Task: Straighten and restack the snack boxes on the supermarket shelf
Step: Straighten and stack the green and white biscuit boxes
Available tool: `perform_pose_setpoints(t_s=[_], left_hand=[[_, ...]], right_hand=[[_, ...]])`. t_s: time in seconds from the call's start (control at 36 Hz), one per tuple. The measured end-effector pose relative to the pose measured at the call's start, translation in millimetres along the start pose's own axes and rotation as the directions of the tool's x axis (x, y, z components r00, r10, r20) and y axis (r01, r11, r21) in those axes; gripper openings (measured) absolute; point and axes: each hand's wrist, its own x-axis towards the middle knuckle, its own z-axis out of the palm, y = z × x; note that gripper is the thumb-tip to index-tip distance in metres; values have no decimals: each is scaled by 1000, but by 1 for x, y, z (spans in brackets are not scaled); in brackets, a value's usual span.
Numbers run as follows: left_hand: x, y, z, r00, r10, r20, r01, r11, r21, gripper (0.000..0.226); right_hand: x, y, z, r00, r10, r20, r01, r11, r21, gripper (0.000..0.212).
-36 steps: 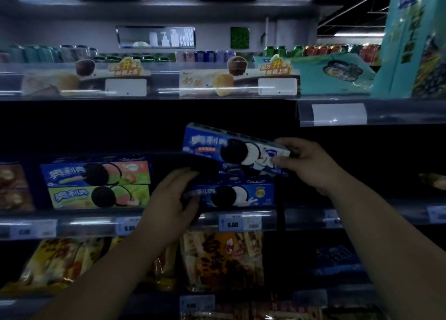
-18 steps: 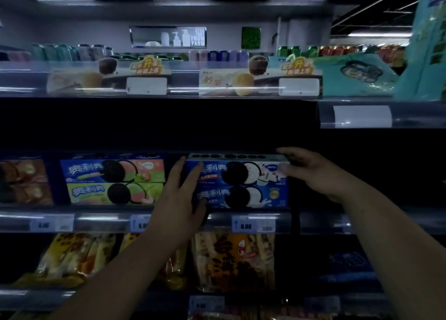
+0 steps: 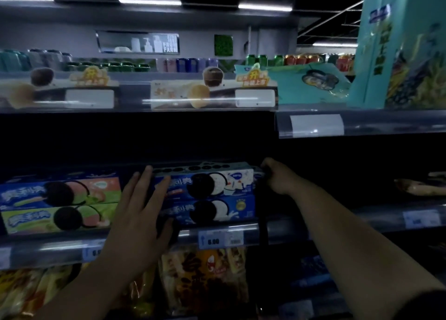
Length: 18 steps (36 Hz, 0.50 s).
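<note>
Two blue cookie boxes are stacked on the middle shelf (image 3: 277, 231): the upper box (image 3: 217, 183) lies level on the lower box (image 3: 217, 211). My left hand (image 3: 142, 211) lies flat with straight fingers against the left ends of both boxes. My right hand (image 3: 277, 178) is at the upper box's right end, with fingers curled round that end. Left of the stack sit two more boxes with pink and green fronts, one (image 3: 60, 191) on top of the other (image 3: 55, 219).
The dark bay right of the stack holds only a brown packet (image 3: 420, 187) far right. Price tags run along the shelf rail (image 3: 220, 239). Snack bags (image 3: 205, 278) hang below. A teal carton (image 3: 400, 44) stands on the top shelf at right.
The upper blue box came down from a tilt onto the lower box and now sits level. My left hand spread flat on the left ends; my right hand followed the box down.
</note>
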Motion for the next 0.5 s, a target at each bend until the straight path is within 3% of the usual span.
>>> perform_pose_setpoints(t_s=[0.17,0.36,0.5], left_hand=[[14,17,-1,996,81,26,-84,990,112,73],[35,27,4,990,74,118,-94,981,167,84],[38,26,7,988,79,133,-109,966,233,92]], right_hand=[[-12,-4,2,999,-39,-25,39,999,18,15],[-29,2,-2,997,-47,-55,49,998,35,34],[-52,7,-8,981,-49,-188,70,992,105,40]])
